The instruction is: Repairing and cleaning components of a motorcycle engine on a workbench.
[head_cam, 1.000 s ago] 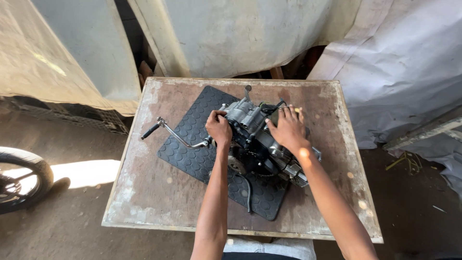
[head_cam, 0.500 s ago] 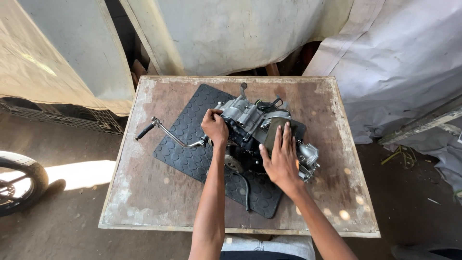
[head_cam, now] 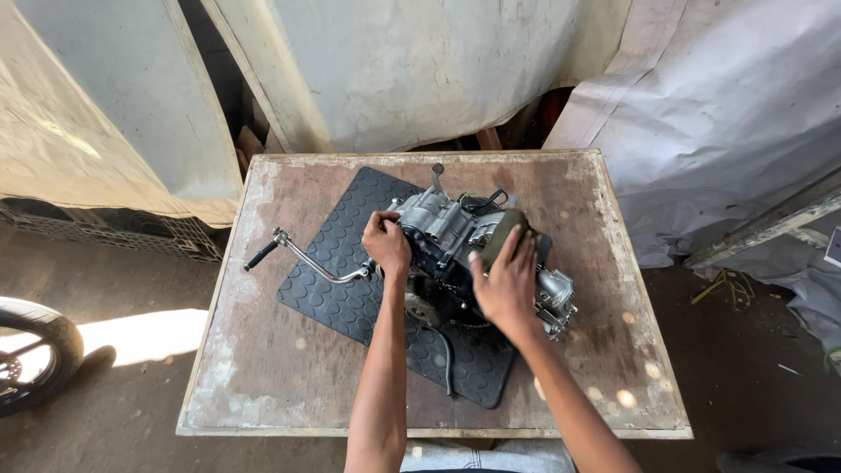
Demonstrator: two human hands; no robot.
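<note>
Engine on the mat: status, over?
Left hand gripping engine at kick-starter lever side. Right hand flat on top. Nothing blocking on rubber mat.

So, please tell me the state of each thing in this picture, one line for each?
Engine: lying on the rubber mat, both hands on it.
Kick lever: attached, sticking out to the left over the table.
Rubber mat: flat on the table.
Table: worn and stained.
Left hand: closed on the engine's left side.
Right hand: spread open, blurred, on the engine.
Wheel: on the ground, partly cut off.

Dull cast-metal engine [head_cam: 455, 232], studded black rubber mat [head_cam: 337, 254], worn wooden table [head_cam: 263, 368]
</note>
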